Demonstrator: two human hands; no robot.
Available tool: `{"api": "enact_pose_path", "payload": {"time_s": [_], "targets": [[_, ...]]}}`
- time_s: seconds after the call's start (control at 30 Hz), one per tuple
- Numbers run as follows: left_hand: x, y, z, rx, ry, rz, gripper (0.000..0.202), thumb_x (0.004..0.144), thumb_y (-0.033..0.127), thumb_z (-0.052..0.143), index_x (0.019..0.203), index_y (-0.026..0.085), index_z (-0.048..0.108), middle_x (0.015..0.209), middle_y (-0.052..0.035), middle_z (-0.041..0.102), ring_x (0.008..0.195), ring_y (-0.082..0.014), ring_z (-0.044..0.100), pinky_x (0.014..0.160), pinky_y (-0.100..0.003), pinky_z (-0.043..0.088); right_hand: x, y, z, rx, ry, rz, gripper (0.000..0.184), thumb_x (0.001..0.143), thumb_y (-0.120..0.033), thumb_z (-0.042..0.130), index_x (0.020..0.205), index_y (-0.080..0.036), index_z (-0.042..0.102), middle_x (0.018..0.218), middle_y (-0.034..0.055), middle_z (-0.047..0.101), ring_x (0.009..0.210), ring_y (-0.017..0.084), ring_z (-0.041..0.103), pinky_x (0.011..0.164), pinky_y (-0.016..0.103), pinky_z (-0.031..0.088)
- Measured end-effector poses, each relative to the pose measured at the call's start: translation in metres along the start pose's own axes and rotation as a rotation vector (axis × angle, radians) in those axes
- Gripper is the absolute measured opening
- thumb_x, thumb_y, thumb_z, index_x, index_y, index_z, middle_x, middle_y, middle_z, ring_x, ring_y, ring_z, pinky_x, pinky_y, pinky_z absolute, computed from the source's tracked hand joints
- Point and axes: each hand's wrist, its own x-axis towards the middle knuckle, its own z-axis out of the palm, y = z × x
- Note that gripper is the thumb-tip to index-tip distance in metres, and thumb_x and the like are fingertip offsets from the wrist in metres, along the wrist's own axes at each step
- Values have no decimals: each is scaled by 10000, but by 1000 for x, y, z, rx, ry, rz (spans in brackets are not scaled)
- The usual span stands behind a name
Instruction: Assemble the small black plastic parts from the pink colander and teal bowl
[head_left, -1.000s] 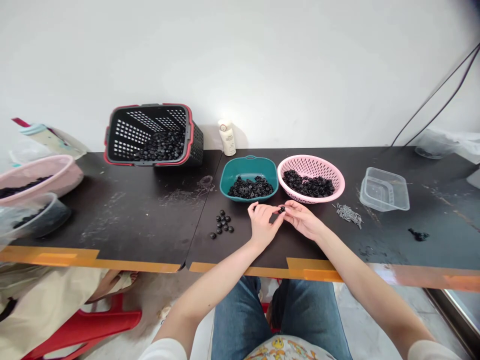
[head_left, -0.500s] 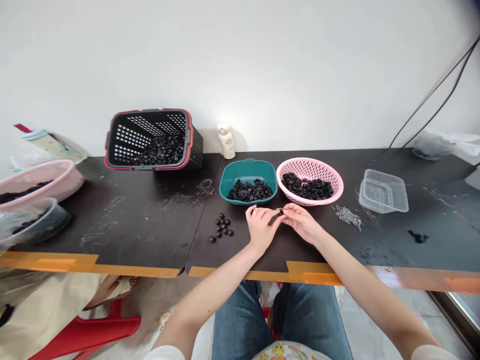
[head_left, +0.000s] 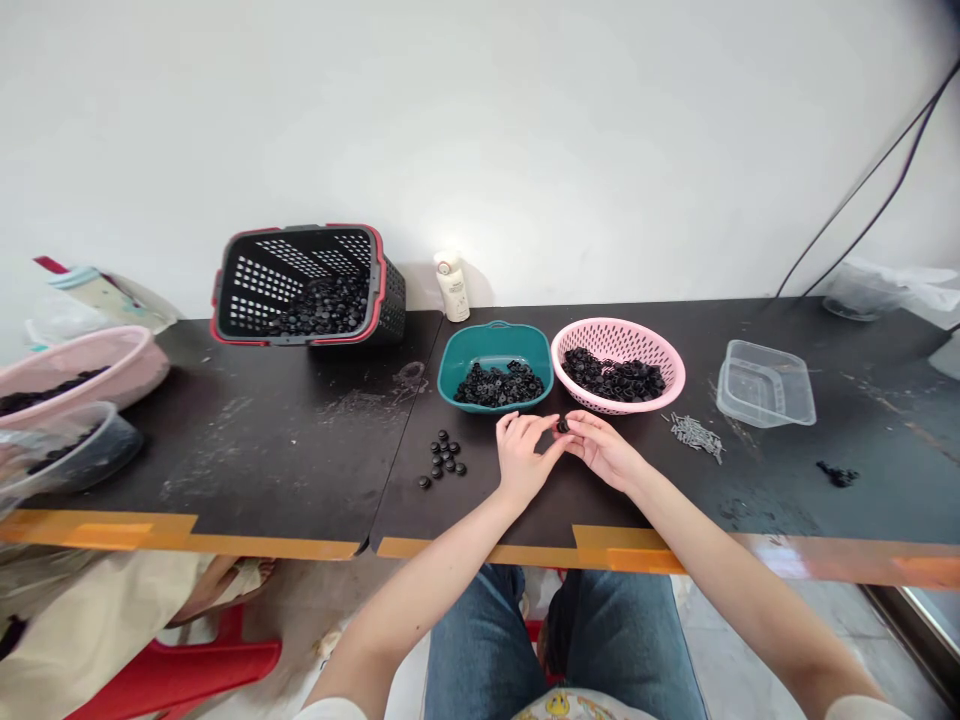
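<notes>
Just in front of the two small baskets, my left hand (head_left: 523, 449) and my right hand (head_left: 602, 448) meet over the table. Between their fingertips is a small round black part (head_left: 562, 426), pinched by both hands. Behind my left hand stands a teal basket (head_left: 496, 341) with small black ring-shaped parts (head_left: 501, 384). A pink perforated basket (head_left: 660, 349) behind my right hand holds more black parts (head_left: 615, 376). Several black round parts (head_left: 448, 448) lie loose on the table left of my left hand. Small grey pins (head_left: 696, 434) are piled to the right of my right hand.
A grey basket with red trim (head_left: 381, 290) leans at the back left, beside a white bottle (head_left: 452, 288). A clear container (head_left: 766, 384) and some black bits (head_left: 837, 474) are at right. Pink (head_left: 146, 358) and clear (head_left: 124, 436) tubs stand far left. Another person's clothing (head_left: 112, 620) shows below.
The fingers have shifted slightly around the small black part, which now shows more clearly. Both hands stay in nearly the same place; the whole view has moved a little.
</notes>
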Motion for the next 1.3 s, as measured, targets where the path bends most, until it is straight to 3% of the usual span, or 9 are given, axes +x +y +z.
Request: {"api": "enact_pose_path", "payload": {"time_s": [0.23, 0.47, 0.83, 0.93, 1.13, 1.3], "targets": [[2, 1, -2, -13, -25, -24, 265, 809, 354, 649, 1046, 238, 666, 858, -18, 648, 860, -155, 597, 957, -384, 378, -4, -3, 3, -43, -19, -51, 212, 723, -316, 746, 894, -217, 669, 888, 22, 725, 834, 153, 680, 789, 290, 532], [0, -1, -1, -25, 30, -9, 196, 805, 338, 659, 975, 246, 692, 801, 0, 632, 812, -140, 599, 960, -391, 380, -5, -3, 6, -95, -22, -91, 164, 735, -326, 733, 856, -231, 676, 869, 8, 715, 799, 150, 675, 792, 315, 547], [1, 2, -4, -53, 54, 1, 196, 800, 378, 657, 937, 242, 693, 777, 5, 633, 767, -134, 607, 960, -394, 390, -5, 0, 3, -336, 94, -324, 162, 695, -361, 756, 812, -254, 724, 799, 12, 697, 723, 165, 631, 767, 357, 544], [1, 2, -4, -64, 76, 15, 184, 799, 358, 662, 936, 239, 692, 775, 7, 630, 764, -130, 606, 959, -392, 392, -6, -1, 3, -316, 83, -299, 141, 700, -337, 755, 802, -246, 718, 818, 14, 700, 731, 161, 636, 770, 353, 543], [-1, 0, -3, -63, 57, 11, 158, 815, 329, 645, 950, 258, 689, 782, 10, 634, 767, -130, 606, 980, -406, 383, -9, -6, 4, -141, -61, -108, 153, 717, -301, 744, 845, -243, 684, 870, -1, 696, 808, 158, 657, 820, 351, 522], [-1, 0, -3, -84, 57, 22, 174, 802, 346, 651, 943, 248, 681, 788, 3, 628, 773, -136, 606, 970, -403, 401, -9, -7, 4, -115, -59, -121, 139, 697, -291, 765, 786, -243, 670, 820, -16, 683, 826, 153, 653, 817, 324, 516]]}}
